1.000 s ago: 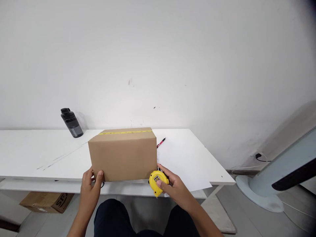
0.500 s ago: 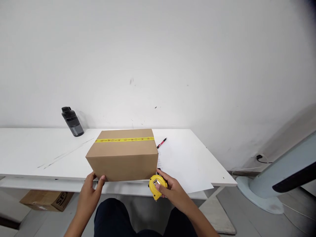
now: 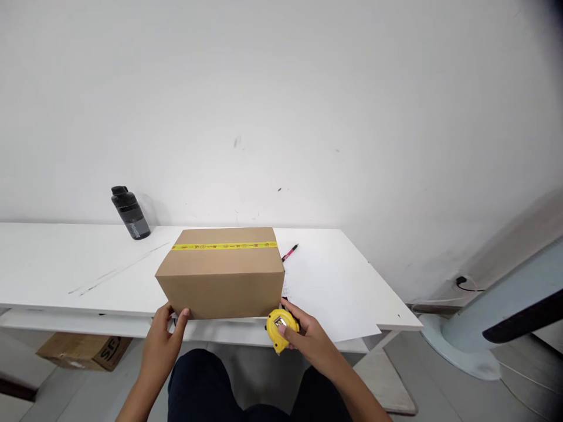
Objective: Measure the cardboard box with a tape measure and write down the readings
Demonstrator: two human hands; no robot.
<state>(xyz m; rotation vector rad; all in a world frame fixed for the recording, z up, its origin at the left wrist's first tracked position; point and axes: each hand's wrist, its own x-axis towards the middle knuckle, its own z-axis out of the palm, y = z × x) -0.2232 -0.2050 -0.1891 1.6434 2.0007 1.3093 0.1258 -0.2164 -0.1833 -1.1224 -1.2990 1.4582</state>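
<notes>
A closed cardboard box (image 3: 224, 296) with a yellow printed tape strip (image 3: 224, 246) across its top sits at the front edge of the white table (image 3: 109, 287). My left hand (image 3: 166, 334) grips its lower left front corner, thumb on the front face and fingers around the side, partly hidden. In my right hand (image 3: 303, 334) is a yellow tape measure (image 3: 277, 340), held just below the box's lower right front corner, with the thumb over its label. No drawn-out blade shows. White paper (image 3: 329, 287) with some writing lies right of the box, with a red and black pen (image 3: 290, 252) on it.
A dark water bottle (image 3: 132, 217) stands on the left by the wall. Below the table, another cardboard box (image 3: 79, 350) rests on the floor. To the right is a pale, rounded floor-standing appliance (image 3: 479, 334), with a black plug (image 3: 461, 280) at the wall.
The view has shifted slightly, so the table, box and hands sit a little differently in the picture. Both hands keep their holds on the box and the tape measure.
</notes>
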